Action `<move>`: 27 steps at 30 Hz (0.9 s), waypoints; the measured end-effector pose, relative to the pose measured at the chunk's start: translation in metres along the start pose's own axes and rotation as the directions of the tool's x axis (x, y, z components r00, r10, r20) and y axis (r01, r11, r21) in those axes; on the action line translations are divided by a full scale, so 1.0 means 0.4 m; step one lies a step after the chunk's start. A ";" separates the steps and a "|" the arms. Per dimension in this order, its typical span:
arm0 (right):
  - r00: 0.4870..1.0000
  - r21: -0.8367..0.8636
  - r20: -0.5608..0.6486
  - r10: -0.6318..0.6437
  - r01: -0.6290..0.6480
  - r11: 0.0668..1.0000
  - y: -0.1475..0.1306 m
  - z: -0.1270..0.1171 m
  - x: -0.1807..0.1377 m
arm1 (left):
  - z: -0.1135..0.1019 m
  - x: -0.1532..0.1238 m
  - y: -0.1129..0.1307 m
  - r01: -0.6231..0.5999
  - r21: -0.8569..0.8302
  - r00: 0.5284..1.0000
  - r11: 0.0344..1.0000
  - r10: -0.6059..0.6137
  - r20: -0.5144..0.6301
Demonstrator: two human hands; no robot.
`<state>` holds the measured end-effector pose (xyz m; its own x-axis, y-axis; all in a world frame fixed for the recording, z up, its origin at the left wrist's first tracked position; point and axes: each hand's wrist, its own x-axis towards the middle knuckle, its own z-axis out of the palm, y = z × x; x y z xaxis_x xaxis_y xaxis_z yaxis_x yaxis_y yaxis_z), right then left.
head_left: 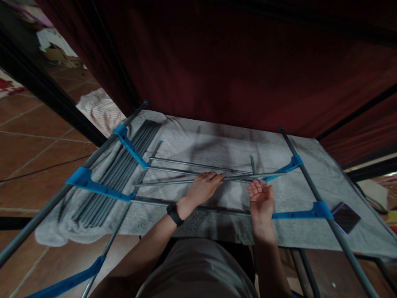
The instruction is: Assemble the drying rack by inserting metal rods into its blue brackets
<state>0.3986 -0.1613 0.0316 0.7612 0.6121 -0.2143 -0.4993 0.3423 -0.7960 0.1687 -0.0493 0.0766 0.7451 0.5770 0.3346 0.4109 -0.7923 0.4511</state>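
Note:
A grey metal rack frame with blue plastic connectors lies over a grey towel. My left hand rests flat, fingers stretched out, on thin grey rods that span the frame's middle. My right hand is open, palm turned up, fingers apart, beside a blue connector arm and just below a short upright rod. A black watch sits on my left wrist.
A bundle of several loose grey rods lies on the towel's left side. A dark phone lies at the towel's right edge. Dark red fabric hangs behind. Brown tile floor is at left.

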 end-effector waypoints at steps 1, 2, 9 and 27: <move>1.000 -0.015 0.013 -0.004 0.005 1.000 -0.002 0.006 -0.006 | -0.018 0.012 0.009 -0.003 -0.020 0.999 1.000 0.002 -0.042; 1.000 -0.029 0.020 -0.010 0.011 1.000 -0.003 0.011 -0.012 | -0.039 0.023 0.019 -0.006 -0.043 0.996 0.999 0.002 -0.088; 0.999 -0.077 0.026 -0.023 0.025 0.997 0.009 0.032 -0.037 | -0.184 0.097 0.088 -0.088 -0.390 0.860 0.916 -0.128 -0.494; 0.928 -0.536 0.286 -0.240 0.363 0.762 0.080 0.051 -0.104 | -0.193 0.134 0.079 -0.332 -0.937 0.737 0.106 -0.591 -0.328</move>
<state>0.3426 -0.1611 0.0265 0.7079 0.6892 0.1543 0.1175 0.1005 -0.9880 0.1810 -0.0281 0.1727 0.1337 0.9587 0.2509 -0.6962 -0.0893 0.7123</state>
